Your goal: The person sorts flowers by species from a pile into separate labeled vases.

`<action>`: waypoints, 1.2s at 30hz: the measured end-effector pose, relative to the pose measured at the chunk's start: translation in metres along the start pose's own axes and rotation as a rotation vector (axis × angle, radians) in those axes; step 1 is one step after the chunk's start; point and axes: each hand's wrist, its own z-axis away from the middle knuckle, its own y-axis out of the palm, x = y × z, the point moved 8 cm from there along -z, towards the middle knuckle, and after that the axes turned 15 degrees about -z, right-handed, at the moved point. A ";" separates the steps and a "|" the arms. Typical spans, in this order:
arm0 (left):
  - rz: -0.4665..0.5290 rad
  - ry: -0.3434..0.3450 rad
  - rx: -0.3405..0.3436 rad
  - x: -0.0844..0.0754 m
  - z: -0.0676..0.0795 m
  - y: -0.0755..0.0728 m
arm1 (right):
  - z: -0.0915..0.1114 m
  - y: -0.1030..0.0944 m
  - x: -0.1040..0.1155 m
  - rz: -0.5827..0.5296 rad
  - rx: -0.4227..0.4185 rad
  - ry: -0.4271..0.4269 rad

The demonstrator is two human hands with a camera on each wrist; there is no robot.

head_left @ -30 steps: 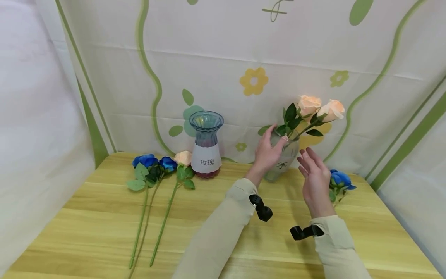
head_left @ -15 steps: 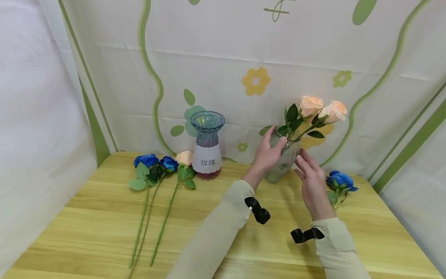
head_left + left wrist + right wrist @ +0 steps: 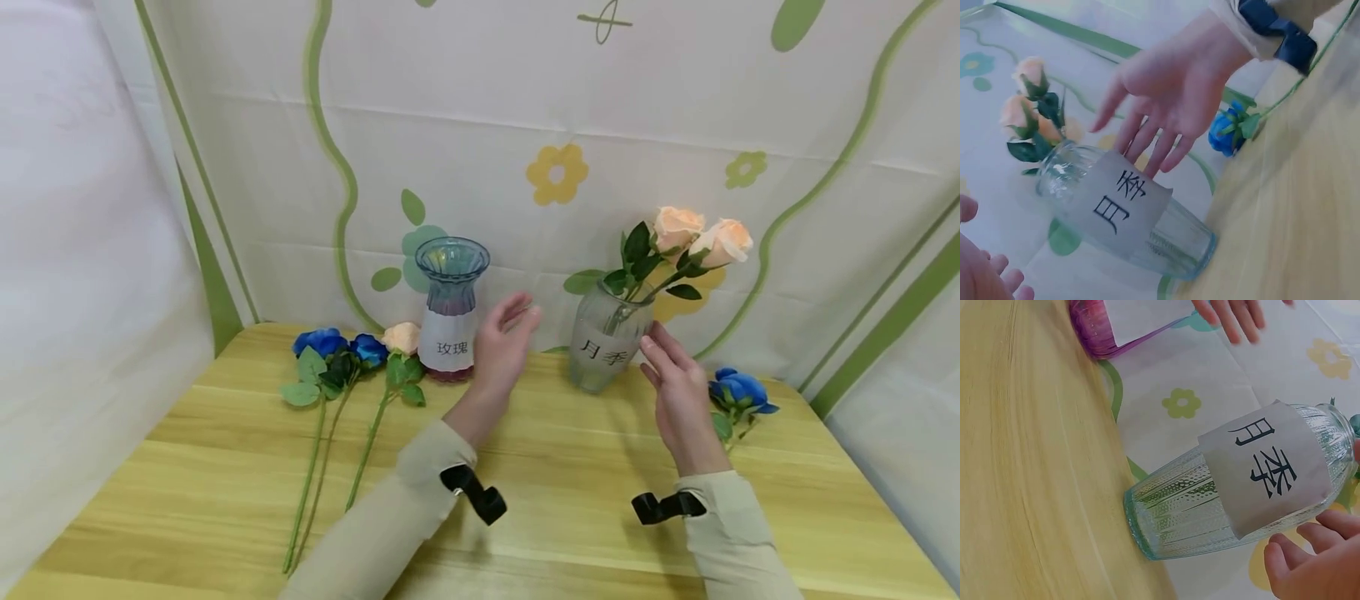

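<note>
A clear glass vase (image 3: 588, 367) with a white label stands at the right of the table, holding two peach roses (image 3: 678, 227) that lean right. My right hand (image 3: 682, 400) is at the vase's right side, fingers extended, the fingertips against or very near the glass. In the right wrist view the same hand (image 3: 1322, 565) lies beside the label with no grip around the vase. My left hand (image 3: 501, 354) hangs in the air between the two vases, fingers loosely extended and holding nothing. It partly covers the blue and purple-red glass vase (image 3: 450, 287), which also bears a white label.
Two blue flowers (image 3: 321, 342) and a peach rose (image 3: 402, 337) lie on the wooden table (image 3: 570, 517) at the left, stems toward the front. Another blue flower (image 3: 741, 390) lies right of my right hand. A printed white curtain (image 3: 465, 167) hangs behind the table.
My left hand has let go of the clear vase's rim and moved left toward the blue vase. My right hand has come in to the clear vase's side.
</note>
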 end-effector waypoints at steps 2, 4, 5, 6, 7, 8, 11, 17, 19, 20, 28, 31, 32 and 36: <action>0.061 -0.021 -0.016 0.006 0.004 -0.017 | -0.001 -0.001 -0.001 -0.001 -0.010 0.003; 0.081 -0.056 -0.043 0.014 0.009 -0.033 | -0.002 -0.003 -0.003 0.007 -0.020 0.002; 0.089 -0.071 -0.055 0.018 0.010 -0.041 | -0.002 -0.003 -0.003 0.006 -0.024 0.002; 0.099 -0.081 -0.070 0.021 0.012 -0.050 | -0.002 -0.003 -0.003 0.005 -0.024 0.000; 0.101 -0.090 -0.090 0.025 0.013 -0.058 | -0.002 -0.003 -0.003 0.007 -0.024 -0.001; 0.098 -0.101 -0.108 0.029 0.015 -0.067 | -0.002 -0.003 -0.003 0.009 -0.025 -0.002; 0.087 -0.115 -0.136 0.039 0.018 -0.092 | -0.001 -0.003 -0.003 0.017 -0.026 -0.003; -0.040 -0.199 -0.133 0.067 0.030 -0.140 | 0.000 -0.004 -0.002 0.040 -0.040 -0.007; -0.106 -0.221 -0.130 0.075 0.036 -0.154 | 0.000 -0.004 -0.002 0.045 -0.042 -0.005; -0.142 -0.229 -0.130 0.078 0.039 -0.161 | 0.000 -0.005 -0.002 0.048 -0.043 -0.004; -0.433 -0.205 -0.091 0.094 0.057 -0.189 | -0.001 -0.005 -0.001 0.045 -0.044 0.006; -0.518 -0.171 -0.080 0.095 0.059 -0.193 | 0.000 -0.005 -0.001 0.043 -0.036 0.016; -0.530 -0.162 -0.077 0.096 0.059 -0.194 | 0.000 -0.005 -0.001 0.044 -0.033 0.018; -0.578 -0.144 -0.067 0.096 0.062 -0.198 | 0.000 -0.005 -0.001 0.048 -0.032 0.025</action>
